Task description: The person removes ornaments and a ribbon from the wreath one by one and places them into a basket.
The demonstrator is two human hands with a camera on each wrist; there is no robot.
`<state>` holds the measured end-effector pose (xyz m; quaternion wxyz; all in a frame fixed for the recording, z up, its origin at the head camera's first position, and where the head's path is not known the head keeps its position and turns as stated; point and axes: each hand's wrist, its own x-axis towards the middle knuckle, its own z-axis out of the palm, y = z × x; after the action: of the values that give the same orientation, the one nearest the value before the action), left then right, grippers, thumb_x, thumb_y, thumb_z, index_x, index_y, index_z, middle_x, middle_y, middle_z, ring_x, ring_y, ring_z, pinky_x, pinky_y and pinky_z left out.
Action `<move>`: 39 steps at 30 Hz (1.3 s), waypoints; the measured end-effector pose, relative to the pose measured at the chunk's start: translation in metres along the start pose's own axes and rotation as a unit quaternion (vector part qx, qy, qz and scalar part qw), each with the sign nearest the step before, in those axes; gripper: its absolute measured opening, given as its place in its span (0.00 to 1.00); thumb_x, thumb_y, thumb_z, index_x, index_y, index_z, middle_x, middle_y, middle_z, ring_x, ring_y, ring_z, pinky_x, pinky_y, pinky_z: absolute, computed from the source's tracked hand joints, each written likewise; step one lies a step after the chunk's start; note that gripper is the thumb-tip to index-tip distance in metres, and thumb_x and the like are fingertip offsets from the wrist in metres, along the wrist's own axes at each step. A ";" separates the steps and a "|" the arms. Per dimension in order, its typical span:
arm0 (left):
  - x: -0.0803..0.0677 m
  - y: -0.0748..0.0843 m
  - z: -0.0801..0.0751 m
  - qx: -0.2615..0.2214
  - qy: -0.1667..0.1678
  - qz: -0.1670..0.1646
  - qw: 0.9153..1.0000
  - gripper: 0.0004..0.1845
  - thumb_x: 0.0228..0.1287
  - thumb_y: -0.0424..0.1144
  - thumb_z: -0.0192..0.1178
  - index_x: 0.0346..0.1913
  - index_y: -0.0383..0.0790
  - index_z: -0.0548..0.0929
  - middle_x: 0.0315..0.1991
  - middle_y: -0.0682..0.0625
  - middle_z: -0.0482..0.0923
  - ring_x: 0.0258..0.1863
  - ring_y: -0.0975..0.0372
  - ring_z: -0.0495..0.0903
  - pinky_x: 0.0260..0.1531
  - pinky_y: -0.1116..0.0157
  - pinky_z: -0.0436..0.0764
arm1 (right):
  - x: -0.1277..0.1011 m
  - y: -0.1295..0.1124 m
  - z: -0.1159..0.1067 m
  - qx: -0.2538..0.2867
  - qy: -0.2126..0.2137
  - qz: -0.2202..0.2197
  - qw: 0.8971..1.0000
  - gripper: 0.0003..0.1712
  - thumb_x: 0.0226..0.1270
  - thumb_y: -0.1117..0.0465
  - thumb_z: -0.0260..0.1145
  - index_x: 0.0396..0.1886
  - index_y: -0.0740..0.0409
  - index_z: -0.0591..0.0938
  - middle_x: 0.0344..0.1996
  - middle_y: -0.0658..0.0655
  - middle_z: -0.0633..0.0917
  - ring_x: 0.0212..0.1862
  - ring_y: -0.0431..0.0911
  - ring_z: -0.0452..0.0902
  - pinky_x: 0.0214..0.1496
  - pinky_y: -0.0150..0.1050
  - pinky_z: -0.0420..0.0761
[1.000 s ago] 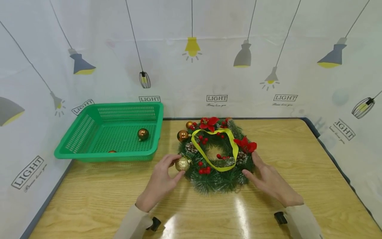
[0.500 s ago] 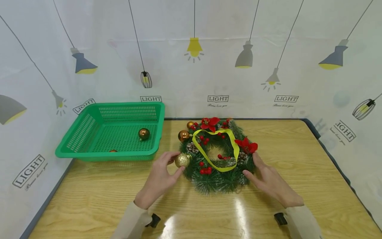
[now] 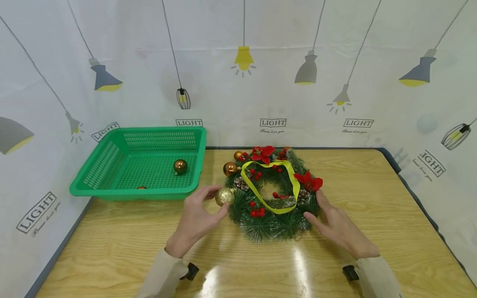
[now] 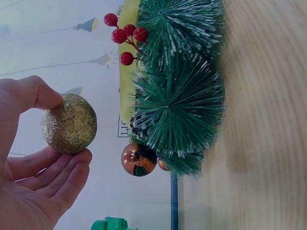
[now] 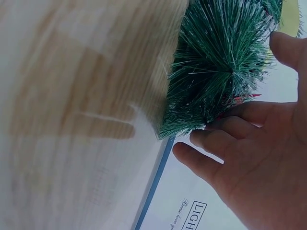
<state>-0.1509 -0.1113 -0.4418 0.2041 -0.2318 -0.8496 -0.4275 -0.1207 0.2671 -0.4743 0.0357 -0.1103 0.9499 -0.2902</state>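
My left hand point(image 3: 196, 217) pinches a gold glitter bauble point(image 3: 224, 196) between thumb and fingers at the left side of a green Christmas wreath point(image 3: 257, 227). The left wrist view shows the ball point(image 4: 69, 123) apart from the wreath needles. The wreath lies flat, with red poinsettias point(image 3: 308, 181), red berries point(image 3: 258, 212), pine cones point(image 3: 241, 183) and a yellow ribbon loop point(image 3: 277, 210) on it. A shiny copper bauble point(image 3: 230, 168) sits at its upper left edge. My right hand point(image 3: 340, 227) rests against the wreath's right edge, thumb and fingers spread; some fingertips are hidden by needles in the right wrist view.
A green plastic basket point(image 3: 136, 193) stands at the back left of the wooden table point(image 3: 372, 178). Inside it are a brown bauble point(image 3: 180, 166) and part of another bauble point(image 3: 141, 188) behind the front rim. A printed cloth backdrop point(image 3: 275, 95) rises behind the table.
My left hand has drawn the gold bauble slightly left and up in the view, away from the wreath. The right hand and the wreath have stayed in place.
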 end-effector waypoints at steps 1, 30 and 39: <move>0.001 0.000 -0.001 0.002 0.007 0.008 1.000 0.23 0.51 0.32 0.74 0.52 0.32 0.84 0.45 0.43 0.86 0.43 0.55 0.86 0.44 0.58 0.89 | 0.000 0.000 0.000 -0.001 0.000 0.000 1.000 0.52 0.79 0.39 0.53 0.82 0.64 0.39 0.79 0.72 0.49 0.73 0.71 0.59 0.71 0.69 0.66; 0.011 -0.007 -0.025 0.031 0.035 -0.033 0.998 0.23 0.52 0.31 0.74 0.52 0.26 0.82 0.45 0.37 0.85 0.43 0.48 0.86 0.46 0.53 0.89 | -0.003 0.000 0.000 -0.009 0.009 -0.007 1.000 0.51 0.79 0.42 0.54 0.82 0.65 0.40 0.77 0.74 0.53 0.71 0.72 0.63 0.69 0.69 0.69; 0.014 -0.013 -0.037 0.032 0.055 -0.047 0.997 0.22 0.51 0.28 0.73 0.51 0.26 0.82 0.46 0.36 0.84 0.42 0.47 0.86 0.44 0.52 0.89 | 0.000 -0.001 0.001 -0.006 0.008 -0.009 1.000 0.51 0.79 0.41 0.55 0.81 0.66 0.41 0.78 0.74 0.51 0.71 0.71 0.62 0.70 0.68 0.68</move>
<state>-0.1640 -0.1457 -0.4218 0.2374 -0.1615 -0.8605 -0.4209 -0.1201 0.2663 -0.4748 0.0245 -0.1164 0.9509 -0.2858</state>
